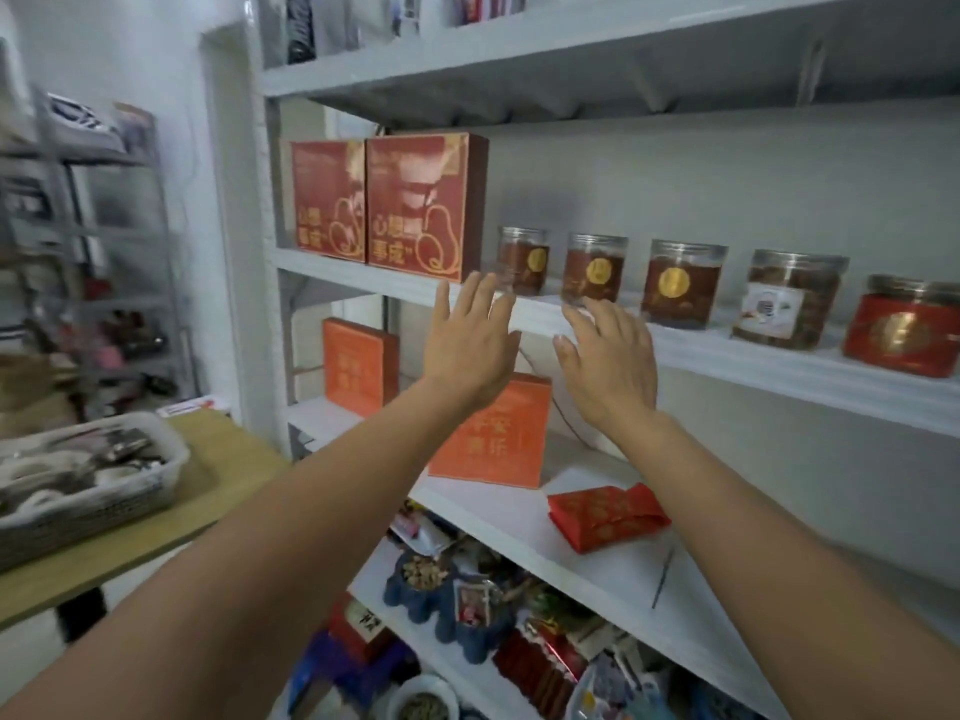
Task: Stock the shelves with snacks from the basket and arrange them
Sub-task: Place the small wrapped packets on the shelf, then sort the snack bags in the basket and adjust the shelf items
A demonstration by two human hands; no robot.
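Before the white middle shelf (727, 358), both hands are raised, and nothing is held. The left hand (470, 345) is spread flat, its fingertips just left of the leftmost jar (523, 259). The right hand (609, 362) is opened loosely, its fingertips just below the second jar (594, 267). The basket (88, 480) is set on a table (171, 517) far left, well apart from both hands.

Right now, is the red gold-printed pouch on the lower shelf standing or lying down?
Lying down: the red gold-printed pouch rests flat on the white shelf board.
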